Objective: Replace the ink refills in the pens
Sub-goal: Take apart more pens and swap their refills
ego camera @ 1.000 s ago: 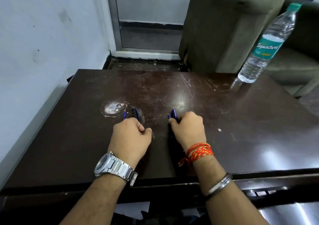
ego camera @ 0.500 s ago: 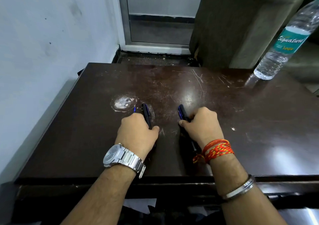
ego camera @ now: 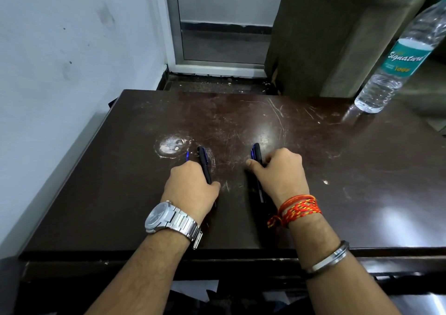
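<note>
**Both hands full of pens, down on the table**

My left hand [ego camera: 190, 189] is curled round a black pen [ego camera: 204, 161]. A thin blue piece [ego camera: 187, 156] pokes out beside it. I cannot tell if that is a refill or another pen. My right hand [ego camera: 280, 174] is curled round a dark bundle [ego camera: 256, 152], black and blue together, with its tail sticking out near my wrist. Both hands rest on the table [ego camera: 362, 170], toward the near edge.

Pens are light and hard. The thin ink tube inside could bend or snap, I think, so I should pull it out straight. The smooth plastic may slip. I would hold the fat middle with one hand and twist the tip end with the other. Small bits could roll away.

The table is dark, shiny and very scratched, with a round white mark [ego camera: 170, 145] near my left pen. A water bottle [ego camera: 395, 58] stands at the far right, well apart. A pale wall [ego camera: 60, 61] is on my left, a door [ego camera: 217, 13] is ahead, and a chair [ego camera: 325, 37] is beside it.
</note>
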`<act>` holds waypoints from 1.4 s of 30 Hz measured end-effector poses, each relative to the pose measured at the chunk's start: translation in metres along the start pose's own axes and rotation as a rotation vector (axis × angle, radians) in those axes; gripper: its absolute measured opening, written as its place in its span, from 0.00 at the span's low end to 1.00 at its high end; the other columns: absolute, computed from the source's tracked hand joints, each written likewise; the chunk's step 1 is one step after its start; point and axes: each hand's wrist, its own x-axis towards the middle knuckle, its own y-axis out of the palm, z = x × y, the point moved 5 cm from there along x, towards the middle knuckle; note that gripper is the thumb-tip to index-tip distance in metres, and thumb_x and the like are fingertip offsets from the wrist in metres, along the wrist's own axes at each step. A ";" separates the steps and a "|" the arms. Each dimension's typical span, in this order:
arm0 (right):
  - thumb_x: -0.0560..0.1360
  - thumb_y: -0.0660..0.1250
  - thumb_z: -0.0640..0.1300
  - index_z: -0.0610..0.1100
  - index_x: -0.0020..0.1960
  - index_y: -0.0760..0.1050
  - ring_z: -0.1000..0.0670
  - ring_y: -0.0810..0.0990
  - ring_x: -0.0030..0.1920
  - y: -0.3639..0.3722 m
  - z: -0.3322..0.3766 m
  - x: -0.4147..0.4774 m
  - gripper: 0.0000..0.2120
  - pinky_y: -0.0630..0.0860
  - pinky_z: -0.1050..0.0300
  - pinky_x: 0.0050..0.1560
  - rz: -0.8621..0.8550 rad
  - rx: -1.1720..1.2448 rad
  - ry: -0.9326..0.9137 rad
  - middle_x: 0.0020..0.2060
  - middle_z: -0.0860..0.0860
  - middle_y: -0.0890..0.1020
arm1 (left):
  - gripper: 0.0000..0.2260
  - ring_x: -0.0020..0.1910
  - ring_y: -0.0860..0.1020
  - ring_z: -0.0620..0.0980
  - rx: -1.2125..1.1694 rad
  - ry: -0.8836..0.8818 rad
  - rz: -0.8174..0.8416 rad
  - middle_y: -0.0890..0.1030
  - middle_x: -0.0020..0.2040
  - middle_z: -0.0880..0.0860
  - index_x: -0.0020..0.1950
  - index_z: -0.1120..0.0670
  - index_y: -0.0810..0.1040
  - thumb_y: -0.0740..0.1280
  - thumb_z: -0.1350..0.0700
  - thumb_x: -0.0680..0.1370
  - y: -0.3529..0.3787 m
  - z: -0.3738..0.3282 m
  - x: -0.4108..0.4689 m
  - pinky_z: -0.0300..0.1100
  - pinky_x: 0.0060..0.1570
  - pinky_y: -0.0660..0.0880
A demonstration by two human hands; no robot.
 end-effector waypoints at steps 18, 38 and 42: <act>0.71 0.74 0.51 0.45 0.36 0.83 0.53 0.80 0.32 0.033 0.049 -0.039 0.10 0.77 0.56 0.36 0.323 1.023 0.003 0.30 0.50 0.83 | 0.04 0.30 0.77 0.38 -0.353 0.125 0.005 0.79 0.28 0.46 0.38 0.51 0.79 0.69 0.51 0.69 -0.012 -0.010 -0.013 0.28 0.26 0.68; 0.73 0.67 0.53 0.45 0.43 0.84 0.48 0.81 0.44 0.040 0.073 -0.048 0.13 0.77 0.44 0.55 0.282 1.249 0.022 0.40 0.46 0.84 | 0.10 0.54 0.82 0.49 -1.018 0.049 0.107 0.85 0.51 0.52 0.55 0.48 0.80 0.60 0.50 0.80 0.005 -0.018 -0.016 0.54 0.60 0.76; 0.76 0.66 0.50 0.44 0.44 0.84 0.49 0.82 0.46 0.034 0.074 -0.046 0.12 0.78 0.48 0.56 0.308 1.312 -0.036 0.42 0.47 0.85 | 0.10 0.54 0.81 0.46 -0.791 0.162 0.005 0.83 0.52 0.45 0.55 0.43 0.78 0.57 0.47 0.82 -0.003 -0.022 -0.017 0.49 0.57 0.76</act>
